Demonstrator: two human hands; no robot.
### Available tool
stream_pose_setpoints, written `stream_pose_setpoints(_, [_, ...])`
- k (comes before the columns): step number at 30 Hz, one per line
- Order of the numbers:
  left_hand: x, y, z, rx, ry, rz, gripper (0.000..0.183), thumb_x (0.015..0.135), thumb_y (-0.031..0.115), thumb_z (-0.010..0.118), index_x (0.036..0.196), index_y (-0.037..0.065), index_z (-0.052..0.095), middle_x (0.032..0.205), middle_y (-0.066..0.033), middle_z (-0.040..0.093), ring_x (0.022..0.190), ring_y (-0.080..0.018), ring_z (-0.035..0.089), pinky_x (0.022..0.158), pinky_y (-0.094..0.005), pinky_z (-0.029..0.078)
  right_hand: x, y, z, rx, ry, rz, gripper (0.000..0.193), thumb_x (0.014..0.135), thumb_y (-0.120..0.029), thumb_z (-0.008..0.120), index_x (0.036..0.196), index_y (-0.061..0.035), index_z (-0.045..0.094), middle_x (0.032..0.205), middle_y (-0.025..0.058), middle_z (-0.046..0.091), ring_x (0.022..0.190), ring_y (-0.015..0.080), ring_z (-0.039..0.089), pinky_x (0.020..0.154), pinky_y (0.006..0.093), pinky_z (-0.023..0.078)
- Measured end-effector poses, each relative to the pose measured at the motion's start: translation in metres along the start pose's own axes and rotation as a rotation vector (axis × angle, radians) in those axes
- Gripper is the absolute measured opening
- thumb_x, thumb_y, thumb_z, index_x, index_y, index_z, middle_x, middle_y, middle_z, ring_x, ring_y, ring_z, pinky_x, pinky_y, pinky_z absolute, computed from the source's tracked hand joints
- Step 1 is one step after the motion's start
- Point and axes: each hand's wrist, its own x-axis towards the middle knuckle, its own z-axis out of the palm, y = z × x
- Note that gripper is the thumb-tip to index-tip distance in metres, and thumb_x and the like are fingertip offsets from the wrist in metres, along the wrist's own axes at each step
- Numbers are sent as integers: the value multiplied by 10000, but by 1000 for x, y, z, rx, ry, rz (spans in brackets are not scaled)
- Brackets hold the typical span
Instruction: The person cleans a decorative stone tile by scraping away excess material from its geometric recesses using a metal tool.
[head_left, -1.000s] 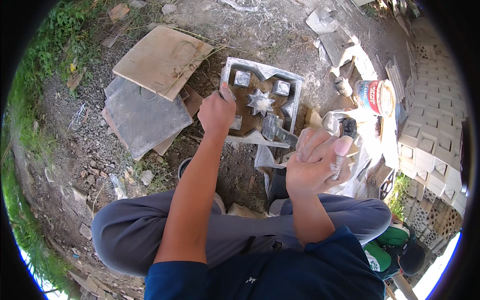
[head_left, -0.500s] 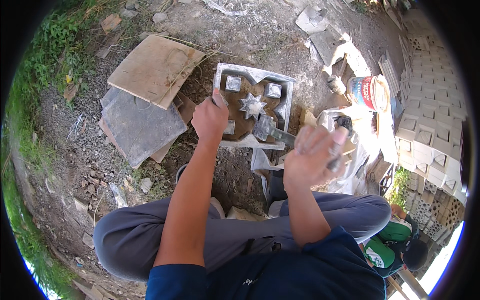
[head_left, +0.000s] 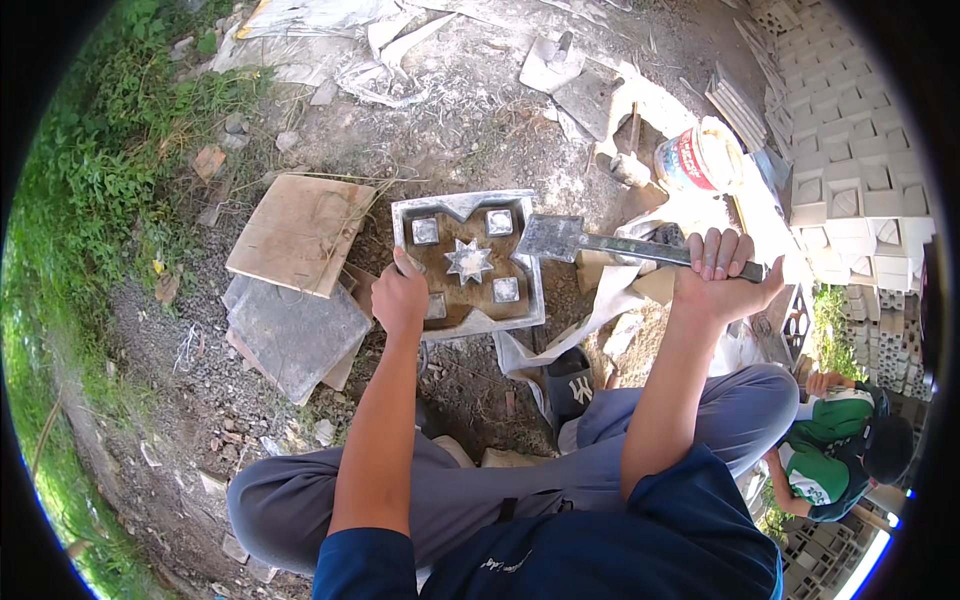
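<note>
Tamping a star-pattern mould on the ground.
Left hand (head_left: pixel 400 297) pinches the metal mould (head_left: pixel 468 265) rim, lying on dirt; right hand (head_left: pixel 722 283) fisted round the flat-headed tamper (head_left: pixel 610 243). Keep blows flat, clear of left fingers.

Open dirt above the metal mould (head_left: pixel 468 262), easy to reach across. Blocked on the left by a wooden board (head_left: pixel 300 233) and grey slabs (head_left: pixel 297 336). Crowded on the right by a flat metal tool (head_left: pixel 600 243), a paint tin (head_left: pixel 698 156) and stacked blocks (head_left: pixel 850 190).
</note>
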Motion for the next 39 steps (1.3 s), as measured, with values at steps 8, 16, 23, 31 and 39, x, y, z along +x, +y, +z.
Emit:
stream_pose_setpoints(8, [1, 2, 4, 72, 38, -7, 674, 1025, 488, 306, 916, -27, 728, 909, -269, 696, 899, -476, 651, 809, -559, 508, 30, -4, -67, 66, 256, -154, 592, 899, -552, 403, 482, -136, 343, 424, 8, 285, 382, 133, 260, 397, 271, 215])
stream_pose_setpoints(16, [0, 6, 6, 80, 27, 11, 748, 1034, 507, 257, 900, -82, 700, 934, -315, 667, 945, -513, 604, 865, -581, 442, 59, 54, -135, 174, 136, -47, 645, 927, -611, 323, 504, -126, 314, 454, 18, 297, 442, 146, 305, 502, 303, 278])
stream_pose_setpoints(23, [2, 7, 11, 79, 25, 33, 743, 1042, 479, 253, 875, -94, 695, 909, -328, 658, 929, -527, 592, 854, -592, 425, 53, 95, -246, 213, 744, 145, 628, 959, -615, 242, 806, -65, 503, 811, 90, 538, 864, 268, 545, 843, 413, 400])
stream_pose_setpoints(31, [5, 3, 17, 63, 17, 81, 727, 1049, 457, 254, 873, -104, 681, 879, -345, 640, 884, -534, 586, 818, -599, 411, 38, 109, -234, -23, 829, 223, 528, 1016, -545, 353, 1232, -71, 441, 1276, 123, 523, 1169, 300, 511, 1086, 450, 339])
stream_pose_setpoints(39, [10, -10, 18, 30, 82, 178, 587, 1047, 373, 353, 810, -63, 667, 799, -312, 634, 785, -521, 582, 698, -582, 424, 12, 107, -227, -106, 781, 314, 372, 1039, -327, 445, 1295, -59, 422, 1287, 110, 513, 1195, 252, 502, 1087, 438, 393])
